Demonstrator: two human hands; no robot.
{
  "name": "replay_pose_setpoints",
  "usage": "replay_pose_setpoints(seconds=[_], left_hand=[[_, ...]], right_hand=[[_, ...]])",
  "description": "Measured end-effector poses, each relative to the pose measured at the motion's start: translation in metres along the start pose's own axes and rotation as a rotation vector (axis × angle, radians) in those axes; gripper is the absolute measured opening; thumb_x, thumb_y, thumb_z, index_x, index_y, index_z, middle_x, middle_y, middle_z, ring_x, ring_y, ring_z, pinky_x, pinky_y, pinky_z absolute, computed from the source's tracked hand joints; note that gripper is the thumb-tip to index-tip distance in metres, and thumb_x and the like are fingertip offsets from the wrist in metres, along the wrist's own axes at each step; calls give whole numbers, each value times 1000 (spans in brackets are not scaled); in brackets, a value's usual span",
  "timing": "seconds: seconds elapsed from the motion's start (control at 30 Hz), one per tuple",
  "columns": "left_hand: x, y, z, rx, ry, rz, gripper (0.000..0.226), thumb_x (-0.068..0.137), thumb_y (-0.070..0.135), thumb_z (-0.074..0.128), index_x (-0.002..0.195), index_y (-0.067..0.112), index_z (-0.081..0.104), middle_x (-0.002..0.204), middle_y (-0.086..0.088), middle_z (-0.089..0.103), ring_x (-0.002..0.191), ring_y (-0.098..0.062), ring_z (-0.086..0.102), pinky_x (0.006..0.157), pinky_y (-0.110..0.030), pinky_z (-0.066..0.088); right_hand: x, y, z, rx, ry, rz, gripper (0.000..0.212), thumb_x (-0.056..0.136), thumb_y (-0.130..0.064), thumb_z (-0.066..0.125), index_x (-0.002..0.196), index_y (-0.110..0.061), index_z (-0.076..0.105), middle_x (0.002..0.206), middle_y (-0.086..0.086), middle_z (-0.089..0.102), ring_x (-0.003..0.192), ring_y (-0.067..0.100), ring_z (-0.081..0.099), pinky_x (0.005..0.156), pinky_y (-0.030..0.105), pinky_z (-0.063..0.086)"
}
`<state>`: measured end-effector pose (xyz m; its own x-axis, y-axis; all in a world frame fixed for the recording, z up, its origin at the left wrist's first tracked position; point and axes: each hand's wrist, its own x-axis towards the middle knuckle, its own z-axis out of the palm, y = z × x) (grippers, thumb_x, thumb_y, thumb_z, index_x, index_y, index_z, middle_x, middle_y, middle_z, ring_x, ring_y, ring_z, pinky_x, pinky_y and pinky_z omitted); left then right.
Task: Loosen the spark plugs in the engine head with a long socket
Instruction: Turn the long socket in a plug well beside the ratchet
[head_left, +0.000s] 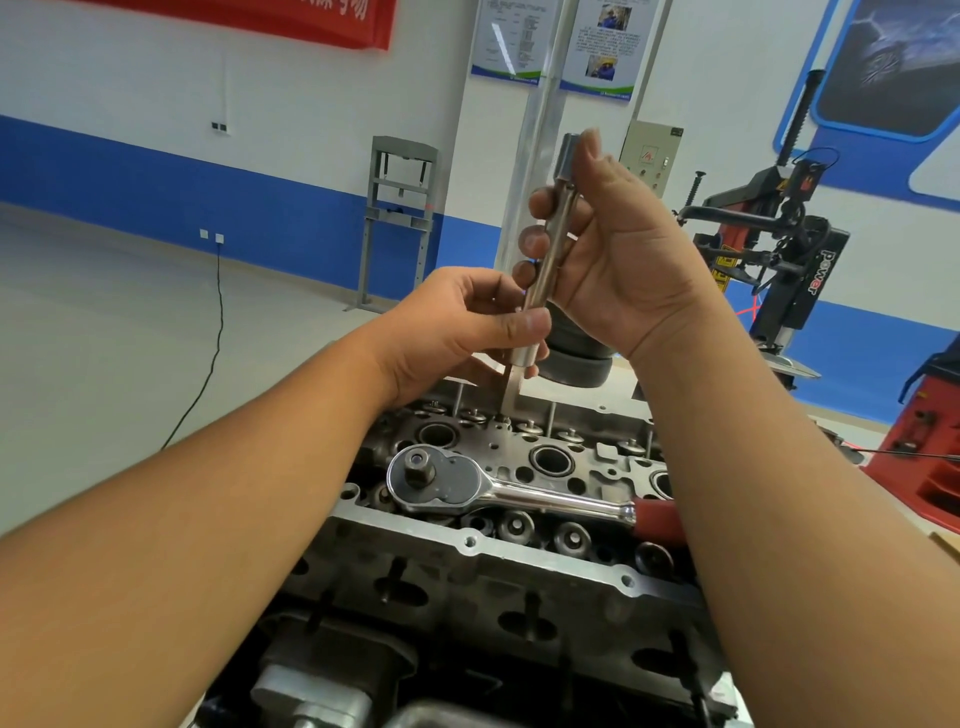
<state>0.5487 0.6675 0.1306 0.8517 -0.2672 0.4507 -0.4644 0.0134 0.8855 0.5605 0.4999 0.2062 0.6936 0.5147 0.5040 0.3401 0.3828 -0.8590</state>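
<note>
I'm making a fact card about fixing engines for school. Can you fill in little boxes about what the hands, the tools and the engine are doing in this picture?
left hand: pinches the lower end of the long socket
right hand: grips the upper part of the long socket
long socket: held up in the air above the engine head, nearly upright
ratchet: lies on the engine head, red handle pointing right, no hand on it
engine head: round plug holes visible along the top

Bright, even indoor light; glare on the ratchet (467, 480); wide-angle bending at the edges; slight softness.
</note>
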Motion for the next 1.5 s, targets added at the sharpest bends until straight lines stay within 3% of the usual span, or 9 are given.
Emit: replay_pose_setpoints(seconds=[0.2,0.33,0.43,0.57,0.8,0.9,1.07,1.23,1.5], left_hand=[[-1,3,0,-140,-130,-16,27,99,27,60,112,5,72,105,-22,75,94,-38,74,85,-54,60],[0,0,1,-73,-71,46,20,96,25,65,105,9,72,95,-15,76,90,-32,75,75,-42,61],[1,-1,1,-30,-32,59,13,90,27,74,98,17,75,94,-11,78,87,-28,76,75,-36,61],[1,0,0,-49,-11,46,19,89,32,76,100,17,76,96,-11,78,88,-27,75,77,-38,61],[0,2,-1,-145,-106,19,26,98,28,61,110,9,74,102,-16,77,94,-33,76,76,-41,61],[1,0,-2,-88,-55,50,19,94,26,67,105,13,74,96,-11,78,92,-29,76,78,-38,61],[3,-3,-2,-12,22,38,22,84,35,81,100,21,78,92,0,75,89,-24,70,83,-47,61],[-1,2,-1,-144,-118,-3,26,98,30,63,107,13,78,103,-16,77,94,-30,75,76,-40,61],[2,-2,-1,-23,8,58,20,88,30,75,101,16,74,93,-4,77,95,-27,72,83,-47,62]], right_hand=[[1,0,2,43,-27,8,26,105,-38,50,104,-12,53,82,5,69,64,21,61,62,37,54],[0,-1,3,60,-23,49,37,107,-44,45,107,-11,60,82,4,69,64,21,60,63,36,53],[-1,-1,3,42,-7,36,31,104,-44,49,107,-13,52,79,4,68,61,21,61,62,37,53],[-1,-1,4,19,-20,16,25,105,-40,50,100,-16,48,79,4,67,62,20,61,61,36,53],[0,-2,5,45,-3,36,39,109,-44,40,104,-12,61,79,3,66,63,19,59,62,35,53],[-2,-2,5,55,1,37,35,106,-45,45,107,-12,58,79,3,66,62,20,59,62,36,53],[-1,-2,4,21,5,8,25,103,-40,52,99,-15,50,78,2,66,61,20,60,63,36,52],[-1,-2,6,48,-10,23,36,109,-41,41,104,-12,61,79,1,66,63,18,60,61,34,52],[-2,-1,5,47,-15,17,25,103,-41,51,98,-16,48,77,4,65,60,21,60,61,36,52]])
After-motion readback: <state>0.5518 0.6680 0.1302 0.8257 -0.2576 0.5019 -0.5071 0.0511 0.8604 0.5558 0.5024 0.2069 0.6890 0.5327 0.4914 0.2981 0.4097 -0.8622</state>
